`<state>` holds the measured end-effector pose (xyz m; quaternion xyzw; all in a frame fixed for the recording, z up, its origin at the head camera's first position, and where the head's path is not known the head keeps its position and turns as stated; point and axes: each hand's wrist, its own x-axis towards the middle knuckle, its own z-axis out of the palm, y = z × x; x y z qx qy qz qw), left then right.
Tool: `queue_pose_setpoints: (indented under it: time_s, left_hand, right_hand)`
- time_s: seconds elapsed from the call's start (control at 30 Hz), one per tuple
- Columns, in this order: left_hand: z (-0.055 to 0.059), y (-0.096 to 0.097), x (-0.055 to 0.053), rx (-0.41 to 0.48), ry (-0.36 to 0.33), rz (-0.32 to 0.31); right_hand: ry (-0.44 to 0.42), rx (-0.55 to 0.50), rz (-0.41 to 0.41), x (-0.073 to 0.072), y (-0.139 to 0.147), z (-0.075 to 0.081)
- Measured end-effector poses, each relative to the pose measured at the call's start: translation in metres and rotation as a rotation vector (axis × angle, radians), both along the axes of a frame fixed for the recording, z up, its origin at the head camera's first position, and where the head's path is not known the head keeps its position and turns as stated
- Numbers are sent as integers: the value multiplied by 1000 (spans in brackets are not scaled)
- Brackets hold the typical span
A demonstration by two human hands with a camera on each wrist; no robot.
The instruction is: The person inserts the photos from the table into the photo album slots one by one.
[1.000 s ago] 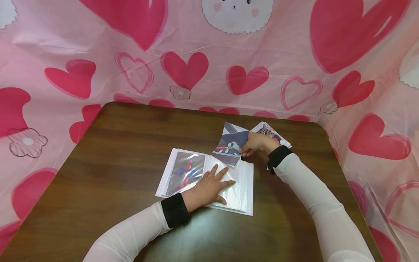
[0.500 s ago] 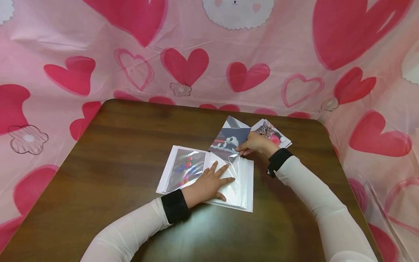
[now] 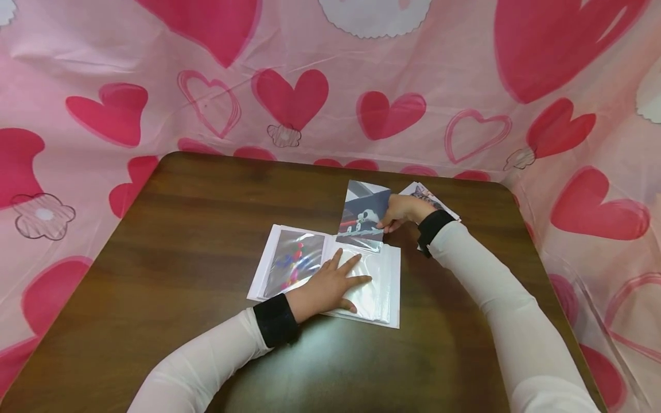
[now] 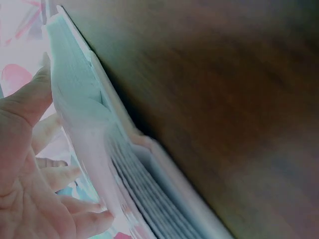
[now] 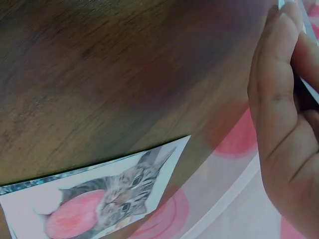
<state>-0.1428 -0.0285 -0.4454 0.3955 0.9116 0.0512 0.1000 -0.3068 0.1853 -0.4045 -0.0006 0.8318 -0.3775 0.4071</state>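
Note:
A white photo album (image 3: 395, 289) lies open on the table. My left hand (image 3: 324, 288) rests on its right page, fingers spread over the clear sleeve. In the left wrist view, the fingers (image 4: 30, 97) lie along the album's thick stack of pages (image 4: 75, 69). My right hand (image 3: 404, 211) pinches a photo (image 3: 362, 211) by its right edge. This photo shows white cartoon figures on dark grey, and its lower edge is at the top of the right sleeve; whether it is inside, I cannot tell. A colourful picture (image 3: 294, 261) fills the left page.
Behind my right hand lies a small stack of photos (image 3: 431, 198), partly hidden; a cat photo (image 5: 124, 194) is on top in the right wrist view. The brown wooden table (image 3: 206, 206) meets a pink heart-patterned cloth (image 3: 304, 46) at the back and sides.
The photo in my right hand tilted, then straightened, and now lines up more squarely with the right sleeve's top. My left hand has stayed on the page.

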Motion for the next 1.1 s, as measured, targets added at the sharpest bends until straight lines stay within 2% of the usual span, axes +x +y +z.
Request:
queue_pose_setpoints:
  time_s: [0.13, 0.23, 0.33, 0.43, 0.5, 0.6, 0.8, 1.1]
  left_hand:
    - [5, -2, 1, -4, -4, -57]
    - [7, -6, 5, 30, 30, -146]
    - [8, -13, 11, 65, 73, -208]
    - [7, -19, 16, 86, 79, -233]
    - [8, -21, 19, 87, 72, -239]
    - [8, -21, 23, 76, 39, -226]
    - [7, -19, 28, 57, -44, -145]
    - [1, -17, 29, 64, -56, -156]
  right_hand:
    - [-59, 36, 93, 0, -6, 0]
    - [-37, 68, 103, -1, -5, -2]
    - [64, 73, 32, -5, -1, -7]
    - [217, 28, -71, -10, 3, -14]
    - [309, -19, -130, -13, 4, -19]
    - [400, -46, -136, -13, 5, -24]
    - [397, -64, -66, -5, -2, -24]
    - [356, -89, 56, 8, -6, -23]
